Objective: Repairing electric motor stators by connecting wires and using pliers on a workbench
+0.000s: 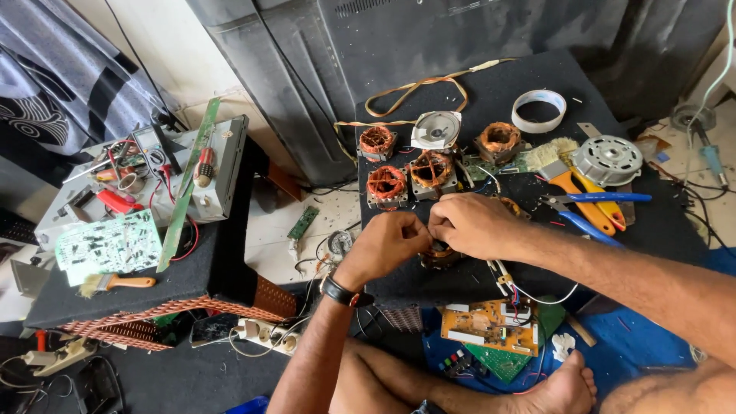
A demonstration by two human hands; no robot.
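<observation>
On the dark bench (529,253) in front of the seated person, well behind the hands, a big grey panel (429,54) leans against the wall; to the left a second black stand (207,261) carries a grey metal chassis (218,176), a green circuit board (107,244) and a small brush (115,284); on the main bench lie four copper-wound coils (387,184), a round silver motor (607,159), a roll of white tape (539,110), an orange-handled brush (567,178) and blue-handled pliers (586,211); nearest the person, the left hand (383,247) and right hand (469,225) meet over a small coil (438,257) resting near the bench's front edge; the left fingers are pressed together, pinching what looks like a fine strand, too thin to be sure; the right fingers curl closed over the coil's top, touching it. Judging from this, a hard tug could snap so thin a wire, or drag the coil off the edge toward the orange board (489,326) on the floor; the loose wires beside the right wrist could also snag.
</observation>
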